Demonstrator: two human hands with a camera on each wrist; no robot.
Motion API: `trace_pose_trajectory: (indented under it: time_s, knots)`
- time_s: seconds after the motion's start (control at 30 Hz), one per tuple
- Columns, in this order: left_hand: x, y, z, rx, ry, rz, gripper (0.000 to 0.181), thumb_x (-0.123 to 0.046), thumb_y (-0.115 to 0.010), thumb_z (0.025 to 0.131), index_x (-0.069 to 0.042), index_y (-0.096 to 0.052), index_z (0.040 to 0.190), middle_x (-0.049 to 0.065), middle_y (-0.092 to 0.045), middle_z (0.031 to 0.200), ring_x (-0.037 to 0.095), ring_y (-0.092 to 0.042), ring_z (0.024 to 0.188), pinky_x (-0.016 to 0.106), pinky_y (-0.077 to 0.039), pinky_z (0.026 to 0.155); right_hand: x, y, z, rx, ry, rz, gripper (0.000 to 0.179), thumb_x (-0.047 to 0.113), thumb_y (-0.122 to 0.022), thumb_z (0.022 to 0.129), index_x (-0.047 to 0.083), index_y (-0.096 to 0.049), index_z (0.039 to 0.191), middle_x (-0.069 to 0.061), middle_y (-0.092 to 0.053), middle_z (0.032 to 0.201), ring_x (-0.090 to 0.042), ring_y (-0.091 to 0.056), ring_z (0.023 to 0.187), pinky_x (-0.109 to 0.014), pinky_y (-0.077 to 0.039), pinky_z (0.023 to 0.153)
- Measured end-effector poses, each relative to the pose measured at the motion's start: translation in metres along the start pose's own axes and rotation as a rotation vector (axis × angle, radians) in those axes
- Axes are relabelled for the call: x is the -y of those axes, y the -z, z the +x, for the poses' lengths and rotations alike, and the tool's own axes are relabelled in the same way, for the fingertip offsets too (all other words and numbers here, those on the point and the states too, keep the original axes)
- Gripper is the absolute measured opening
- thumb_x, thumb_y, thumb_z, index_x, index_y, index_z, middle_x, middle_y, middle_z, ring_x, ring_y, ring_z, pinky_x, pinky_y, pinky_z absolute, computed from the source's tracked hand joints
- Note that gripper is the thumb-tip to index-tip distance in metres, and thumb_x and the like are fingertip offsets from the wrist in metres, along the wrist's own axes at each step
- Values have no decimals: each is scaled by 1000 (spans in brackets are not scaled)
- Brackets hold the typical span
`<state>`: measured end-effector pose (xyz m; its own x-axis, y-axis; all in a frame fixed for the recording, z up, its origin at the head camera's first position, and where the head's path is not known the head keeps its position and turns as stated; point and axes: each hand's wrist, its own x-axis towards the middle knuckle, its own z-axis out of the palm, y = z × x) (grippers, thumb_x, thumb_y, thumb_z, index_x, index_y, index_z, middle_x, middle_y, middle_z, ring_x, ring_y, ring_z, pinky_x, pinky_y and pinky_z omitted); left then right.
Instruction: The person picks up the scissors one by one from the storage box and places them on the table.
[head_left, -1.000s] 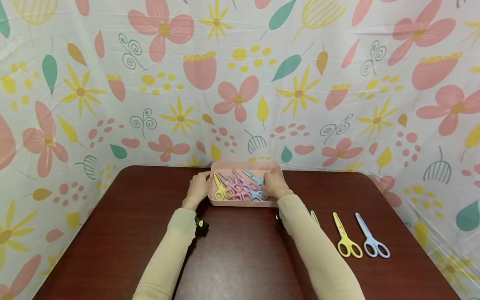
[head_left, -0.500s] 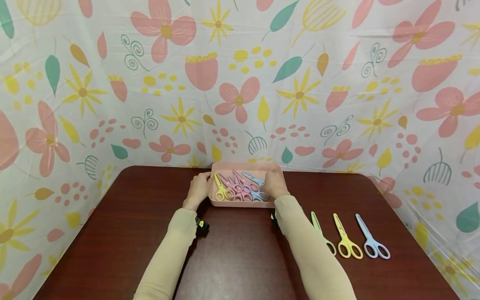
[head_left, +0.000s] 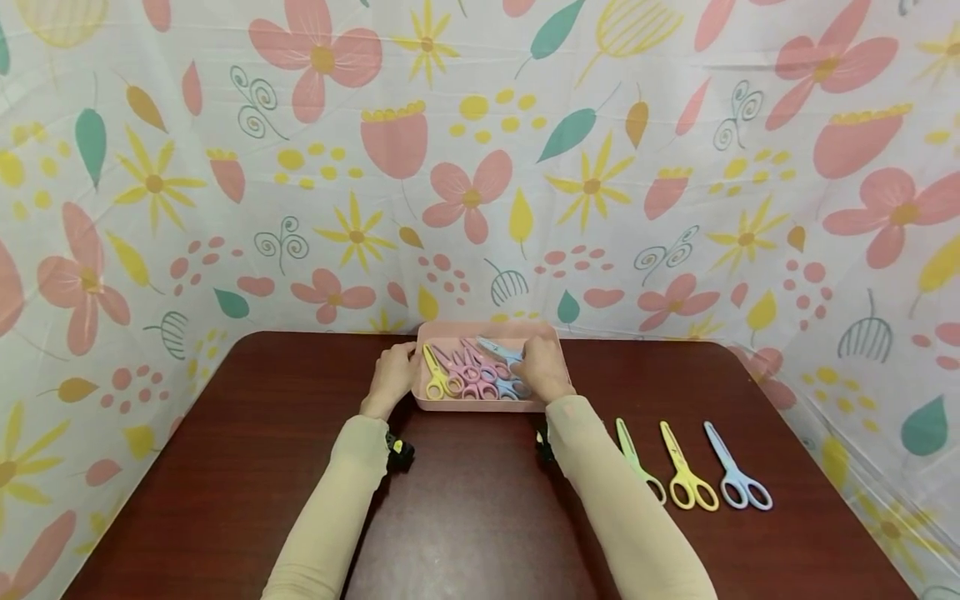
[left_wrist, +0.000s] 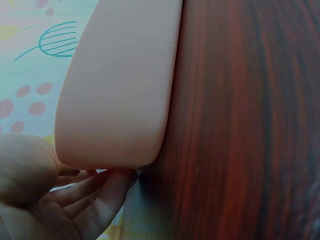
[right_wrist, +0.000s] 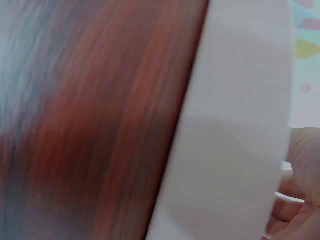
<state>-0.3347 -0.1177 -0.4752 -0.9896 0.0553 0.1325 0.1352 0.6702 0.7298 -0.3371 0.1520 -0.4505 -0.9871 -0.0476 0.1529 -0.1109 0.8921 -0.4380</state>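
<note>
A pink tray (head_left: pixel 450 406) stands at the back of the table with several small scissors inside. My left hand (head_left: pixel 392 375) holds the tray's left end; in the left wrist view its fingers (left_wrist: pixel 107 200) lie against the outside of the end wall. My right hand (head_left: pixel 546 371) reaches over the tray's right part and grips blue scissors (head_left: pixel 498 348) near their handles, which it covers. Yellow scissors (head_left: pixel 435 372) lie at the tray's left, with pink scissors (head_left: pixel 474 375) in the middle. In the right wrist view, the tray wall hides my right fingertips.
Right of my right sleeve, green scissors (head_left: pixel 632 450), yellow scissors (head_left: pixel 686 475) and blue scissors (head_left: pixel 738 471) lie in a row on the brown table (head_left: pixel 480 500). A flowered curtain (head_left: pixel 480 167) hangs close behind the tray.
My right hand and forearm have shifted slightly left, uncovering more of the green scissors on the table. The left hand stays at the tray's end.
</note>
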Motion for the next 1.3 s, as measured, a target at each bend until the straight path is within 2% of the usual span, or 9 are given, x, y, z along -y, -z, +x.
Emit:
trace_pose_trajectory:
  time_s: [0.17,0.37,0.47,0.6,0.77,0.9,1.07,1.3]
  knots:
    - [0,1,-1,-2,-8,-7,38,-17,-49,103,0,-55,137,6,-48,53,12,-31,38,27,-31,41,7,10,-12,-37,-48,113,40,16,-78,82,6,-48,57,0,-33,56,-18,-32,55,-34,-32,53]
    - [-3,1,-2,-6,-7,16,38,-17,-49,103,-2,-56,137,7,-51,58,14,-33,40,29,-33,45,8,21,-29,-97,-103,220,17,17,-77,80,6,-65,75,-7,-59,77,-26,-51,72,-38,-44,66]
    - [-3,1,-2,-6,-2,21,38,-17,-50,103,-2,-56,137,8,-52,58,14,-33,40,29,-33,45,9,29,-41,-135,-144,264,13,18,-75,80,7,-70,83,-9,-65,89,-28,-53,82,-39,-45,71]
    - [-4,1,-2,-6,-3,24,38,-17,-49,103,-1,-55,137,8,-51,57,13,-33,40,29,-33,45,13,42,-58,-188,-175,295,18,22,-74,81,6,-72,90,-11,-65,94,-30,-53,86,-41,-45,71]
    - [-3,1,-3,-9,-8,18,38,-16,-49,103,1,-55,137,8,-50,56,13,-31,39,28,-32,43,15,52,-82,-262,-175,340,23,23,-76,81,4,-73,92,-15,-64,97,-31,-53,90,-43,-45,74]
    - [-4,1,-2,-5,-4,10,38,-17,-50,103,0,-55,137,8,-51,56,12,-31,39,28,-32,43,11,56,-100,-329,-216,355,23,21,-76,81,2,-74,93,-16,-65,97,-31,-54,88,-44,-43,78]
    - [-3,3,0,-4,-19,8,37,-16,-49,104,-1,-56,137,8,-51,58,13,-32,40,29,-32,44,7,57,-124,-367,-289,357,22,23,-77,82,3,-73,91,-14,-64,95,-31,-53,87,-44,-40,79]
    - [-3,3,-3,-6,-2,16,38,-18,-49,104,-1,-56,137,8,-50,59,14,-34,42,30,-33,46,3,60,-157,-430,-316,326,16,16,-75,77,3,-74,87,-12,-66,90,-30,-57,81,-43,-40,77]
